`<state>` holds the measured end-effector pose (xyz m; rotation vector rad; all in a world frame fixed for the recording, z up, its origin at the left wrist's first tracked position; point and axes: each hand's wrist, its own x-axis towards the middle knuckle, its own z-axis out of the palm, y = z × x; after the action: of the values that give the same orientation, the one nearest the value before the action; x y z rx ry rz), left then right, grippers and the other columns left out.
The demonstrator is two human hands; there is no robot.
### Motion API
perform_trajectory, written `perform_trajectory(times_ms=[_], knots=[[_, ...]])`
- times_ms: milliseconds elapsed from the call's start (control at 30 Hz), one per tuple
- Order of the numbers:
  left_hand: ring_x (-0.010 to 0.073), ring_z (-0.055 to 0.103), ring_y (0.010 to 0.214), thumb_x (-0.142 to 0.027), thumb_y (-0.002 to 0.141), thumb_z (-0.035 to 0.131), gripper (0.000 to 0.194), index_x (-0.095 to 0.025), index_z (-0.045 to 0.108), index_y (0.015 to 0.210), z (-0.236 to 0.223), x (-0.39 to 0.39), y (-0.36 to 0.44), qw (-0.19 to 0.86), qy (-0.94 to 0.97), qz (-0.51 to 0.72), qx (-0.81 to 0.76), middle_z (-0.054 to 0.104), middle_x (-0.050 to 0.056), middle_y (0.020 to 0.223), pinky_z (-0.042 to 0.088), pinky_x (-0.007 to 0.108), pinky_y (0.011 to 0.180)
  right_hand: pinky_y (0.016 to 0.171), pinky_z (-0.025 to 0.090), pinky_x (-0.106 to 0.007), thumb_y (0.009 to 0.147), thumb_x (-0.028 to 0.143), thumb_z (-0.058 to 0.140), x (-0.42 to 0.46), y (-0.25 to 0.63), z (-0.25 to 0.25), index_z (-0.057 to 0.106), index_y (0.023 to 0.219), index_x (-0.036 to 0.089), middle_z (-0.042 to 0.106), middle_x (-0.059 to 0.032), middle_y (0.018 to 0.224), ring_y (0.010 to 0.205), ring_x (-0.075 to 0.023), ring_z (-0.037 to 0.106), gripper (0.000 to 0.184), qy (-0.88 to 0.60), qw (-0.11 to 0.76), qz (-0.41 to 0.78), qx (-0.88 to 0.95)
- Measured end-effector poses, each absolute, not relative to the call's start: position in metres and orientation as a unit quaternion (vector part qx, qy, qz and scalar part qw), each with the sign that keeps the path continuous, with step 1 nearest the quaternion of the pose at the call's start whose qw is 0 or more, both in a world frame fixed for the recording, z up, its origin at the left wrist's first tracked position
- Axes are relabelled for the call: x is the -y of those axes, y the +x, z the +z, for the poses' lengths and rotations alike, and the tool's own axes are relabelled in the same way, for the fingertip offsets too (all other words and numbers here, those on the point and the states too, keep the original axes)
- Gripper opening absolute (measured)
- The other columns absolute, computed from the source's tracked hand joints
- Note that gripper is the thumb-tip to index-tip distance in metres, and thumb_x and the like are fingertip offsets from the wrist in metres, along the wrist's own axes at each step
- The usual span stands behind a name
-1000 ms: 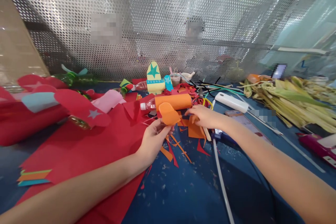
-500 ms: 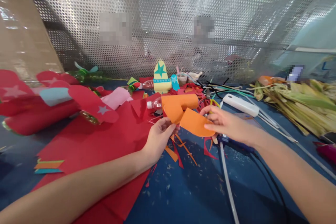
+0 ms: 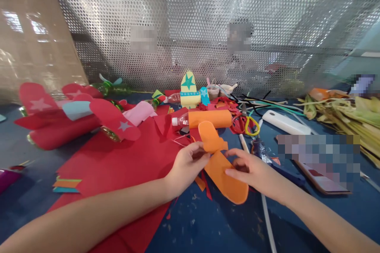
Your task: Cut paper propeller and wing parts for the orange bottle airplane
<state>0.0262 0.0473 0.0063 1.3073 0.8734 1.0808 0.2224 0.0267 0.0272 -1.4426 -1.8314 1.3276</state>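
Between my hands is an orange paper wing shape [image 3: 227, 180] with rounded ends, narrowed and folded near its middle. My left hand [image 3: 188, 168] pinches it at the narrow middle with thumb and fingers. My right hand [image 3: 247, 172] grips the edge of its lower lobe, thumb and fingertips on the paper. Just behind lies a small clear plastic bottle [image 3: 181, 120] with a white cap, on its side and wrapped in orange paper [image 3: 209, 118]. The upper lobe of the wing shape overlaps the front of that wrap.
Red paper sheets [image 3: 127, 158] cover the left of the blue table, with red paper planes [image 3: 62, 122] beyond. A yellow paper plane [image 3: 188, 93] stands at the back. Yellow-handled scissors [image 3: 251, 126], a glue gun [image 3: 276, 168], a phone [image 3: 323, 178] and dry husks [image 3: 341, 114] are on the right.
The orange wing shape has turned and come lower and nearer, its long lobe now pointing down. My hands moved down with it. The camera view has shifted, revealing the phone.
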Motion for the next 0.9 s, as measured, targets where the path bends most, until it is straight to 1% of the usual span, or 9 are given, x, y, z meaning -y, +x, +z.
perform_trajectory(times_ms=[100,167,233,333,433,567,667,733,900], knots=[[0.0179,0.067,0.079,-0.016,0.077,0.058,0.016,-0.016,0.068,0.09,0.004,-0.04,0.027,0.519,0.639,0.407,-0.396,0.072,0.006,0.088,0.053,0.027,0.071,0.063,0.045,-0.027,0.081,0.039,0.059,-0.026,0.224,0.032,0.057,0.085,0.02,0.059,0.0013,0.073,0.071,-0.0173,0.06,0.019,-0.506,0.185,0.514,0.667],[0.0165,0.066,0.075,-0.013,0.076,0.057,0.017,-0.016,0.069,0.088,0.003,-0.036,0.027,0.489,0.68,0.379,-0.394,0.072,0.005,0.086,0.052,0.026,0.068,0.068,0.047,-0.028,0.081,0.037,0.06,-0.025,0.227,0.036,0.061,0.084,0.02,0.064,-0.0008,0.08,0.079,-0.0197,0.063,0.018,-0.483,0.164,0.545,0.665],[0.0163,0.066,0.076,-0.014,0.076,0.057,0.017,-0.016,0.069,0.088,0.003,-0.034,0.028,0.493,0.684,0.379,-0.381,0.072,0.005,0.087,0.052,0.026,0.07,0.075,0.049,-0.03,0.08,0.035,0.062,-0.025,0.23,0.04,0.063,0.087,0.019,0.069,-0.0028,0.088,0.089,-0.0226,0.065,0.017,-0.465,0.158,0.573,0.656],[0.0169,0.068,0.078,-0.019,0.076,0.06,0.012,-0.016,0.066,0.086,0.003,-0.039,0.028,0.554,0.616,0.411,-0.381,0.071,0.005,0.086,0.053,0.026,0.072,0.08,0.049,-0.033,0.08,0.041,0.064,-0.027,0.236,0.043,0.062,0.09,0.019,0.071,-0.005,0.094,0.094,-0.024,0.065,0.024,-0.471,0.164,0.599,0.626],[0.0158,0.067,0.071,-0.024,0.075,0.064,0.014,-0.016,0.065,0.087,0.006,-0.046,0.028,0.615,0.534,0.429,-0.391,0.07,0.004,0.077,0.053,0.026,0.067,0.08,0.05,-0.033,0.079,0.048,0.066,-0.029,0.239,0.043,0.06,0.092,0.02,0.071,-0.0035,0.091,0.09,-0.0221,0.067,0.032,-0.496,0.192,0.604,0.593],[0.015,0.067,0.07,-0.026,0.074,0.067,0.019,-0.014,0.068,0.09,0.01,-0.05,0.029,0.65,0.504,0.426,-0.377,0.073,0.005,0.082,0.053,0.026,0.069,0.075,0.052,-0.032,0.08,0.053,0.063,-0.031,0.236,0.038,0.06,0.089,0.02,0.072,-0.0037,0.089,0.088,-0.0217,0.069,0.034,-0.511,0.244,0.605,0.56],[0.0151,0.067,0.071,-0.026,0.074,0.067,0.018,-0.015,0.07,0.088,0.012,-0.048,0.03,0.652,0.519,0.419,-0.361,0.073,0.005,0.081,0.053,0.026,0.069,0.078,0.052,-0.032,0.081,0.05,0.059,-0.032,0.232,0.034,0.062,0.091,0.02,0.073,-0.0048,0.094,0.092,-0.022,0.069,0.031,-0.514,0.251,0.583,0.577],[0.0154,0.067,0.073,-0.026,0.074,0.067,0.017,-0.015,0.07,0.087,0.013,-0.047,0.03,0.65,0.529,0.417,-0.351,0.073,0.005,0.082,0.053,0.026,0.07,0.077,0.051,-0.032,0.082,0.047,0.058,-0.033,0.231,0.033,0.064,0.09,0.02,0.073,-0.0046,0.094,0.09,-0.0219,0.069,0.029,-0.524,0.247,0.555,0.597],[0.0135,0.064,0.068,-0.026,0.073,0.066,0.015,-0.015,0.068,0.083,0.016,-0.046,0.029,0.653,0.519,0.411,-0.368,0.071,0.003,0.078,0.052,0.024,0.067,0.069,0.047,-0.031,0.08,0.044,0.058,-0.032,0.232,0.036,0.064,0.08,0.02,0.07,-0.0024,0.082,0.079,-0.0211,0.066,0.025,-0.542,0.241,0.519,0.616]])
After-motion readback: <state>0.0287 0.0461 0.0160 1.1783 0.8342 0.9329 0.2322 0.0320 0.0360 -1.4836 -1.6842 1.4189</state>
